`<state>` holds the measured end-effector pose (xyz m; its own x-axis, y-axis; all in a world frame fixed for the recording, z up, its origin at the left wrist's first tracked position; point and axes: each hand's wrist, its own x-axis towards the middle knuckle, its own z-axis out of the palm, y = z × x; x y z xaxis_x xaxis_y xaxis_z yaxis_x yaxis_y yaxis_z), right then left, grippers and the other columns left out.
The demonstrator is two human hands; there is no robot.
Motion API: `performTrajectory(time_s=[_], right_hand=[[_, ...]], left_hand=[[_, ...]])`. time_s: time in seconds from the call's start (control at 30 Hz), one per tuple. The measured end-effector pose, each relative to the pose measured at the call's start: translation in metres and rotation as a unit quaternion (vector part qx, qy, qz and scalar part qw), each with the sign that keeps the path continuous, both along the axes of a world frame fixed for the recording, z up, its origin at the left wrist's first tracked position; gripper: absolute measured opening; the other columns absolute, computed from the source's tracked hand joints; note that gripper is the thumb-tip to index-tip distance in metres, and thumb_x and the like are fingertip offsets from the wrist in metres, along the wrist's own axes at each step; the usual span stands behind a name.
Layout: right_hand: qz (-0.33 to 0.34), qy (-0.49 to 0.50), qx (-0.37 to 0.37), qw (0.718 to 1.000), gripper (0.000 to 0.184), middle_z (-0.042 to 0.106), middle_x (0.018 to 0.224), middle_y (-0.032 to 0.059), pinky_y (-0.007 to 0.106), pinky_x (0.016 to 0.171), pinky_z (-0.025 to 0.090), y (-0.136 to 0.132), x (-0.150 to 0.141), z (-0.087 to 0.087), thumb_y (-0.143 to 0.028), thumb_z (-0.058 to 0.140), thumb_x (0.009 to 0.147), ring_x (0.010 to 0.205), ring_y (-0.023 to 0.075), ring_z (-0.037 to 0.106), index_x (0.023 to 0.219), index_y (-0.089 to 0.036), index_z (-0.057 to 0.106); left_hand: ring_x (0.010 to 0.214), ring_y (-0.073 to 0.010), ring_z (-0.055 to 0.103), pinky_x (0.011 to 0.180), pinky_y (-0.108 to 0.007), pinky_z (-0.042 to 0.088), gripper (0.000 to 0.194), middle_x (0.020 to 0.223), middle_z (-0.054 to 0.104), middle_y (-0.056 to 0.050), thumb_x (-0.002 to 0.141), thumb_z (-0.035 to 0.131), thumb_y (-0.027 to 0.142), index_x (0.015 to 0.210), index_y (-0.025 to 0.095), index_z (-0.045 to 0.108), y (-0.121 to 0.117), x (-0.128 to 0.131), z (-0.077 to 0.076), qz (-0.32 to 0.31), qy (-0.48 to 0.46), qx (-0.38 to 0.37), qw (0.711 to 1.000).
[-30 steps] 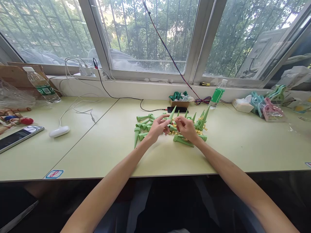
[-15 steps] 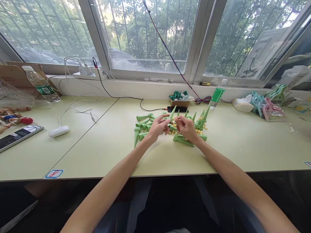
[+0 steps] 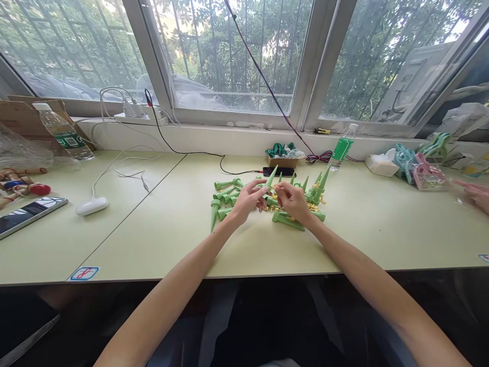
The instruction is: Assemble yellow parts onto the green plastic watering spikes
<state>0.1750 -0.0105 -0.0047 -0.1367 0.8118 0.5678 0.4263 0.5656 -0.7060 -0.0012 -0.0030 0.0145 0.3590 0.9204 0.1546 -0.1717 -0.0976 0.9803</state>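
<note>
My left hand (image 3: 248, 201) is closed around a green plastic plant watering spike (image 3: 271, 178), its tip pointing up and away. Close beside it, my right hand (image 3: 294, 200) pinches a small yellow valve (image 3: 273, 187) at the lower part of that spike; the fingers hide most of it. Loose green spikes (image 3: 215, 211) lie in a pile to the left of and behind my left hand. Behind my right hand stand several upright spikes (image 3: 323, 184) with yellow valves on them. More yellow pieces (image 3: 314, 208) lie around their bases. Another spike (image 3: 289, 222) rests in front, under my right wrist.
A cabled phone (image 3: 280, 172) and a small cardboard box (image 3: 286, 162) lie behind the pile. Water bottle (image 3: 342, 150), tissue pack (image 3: 382, 164) and plastic clips (image 3: 428, 173) stand right. Another person's hand (image 3: 477, 196) shows at the right edge. Left are a phone (image 3: 32, 216) and white device (image 3: 91, 206).
My hands keep nearly the same place and grip on the spike and valve. Another person's hand has come in at the right edge.
</note>
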Motion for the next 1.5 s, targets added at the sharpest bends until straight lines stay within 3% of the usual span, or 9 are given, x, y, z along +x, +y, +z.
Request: performTrajectory(time_s=[1.5], right_hand=[[0.009,0.008,0.01,1.0,0.033,0.046,0.05,-0.0056,0.023,0.049,0.036,0.0013,0.0,-0.0003,-0.046,0.046,0.099,0.043,0.0099,0.043,0.08,-0.021,0.055]], left_hand=[[0.052,-0.0089,0.057,0.043,-0.021,0.044,0.045,0.085,0.063,-0.003,0.081,0.072,0.04,0.119,0.02,0.06,0.0009,-0.0013,-0.0013,-0.004,0.016,0.015,1.0]])
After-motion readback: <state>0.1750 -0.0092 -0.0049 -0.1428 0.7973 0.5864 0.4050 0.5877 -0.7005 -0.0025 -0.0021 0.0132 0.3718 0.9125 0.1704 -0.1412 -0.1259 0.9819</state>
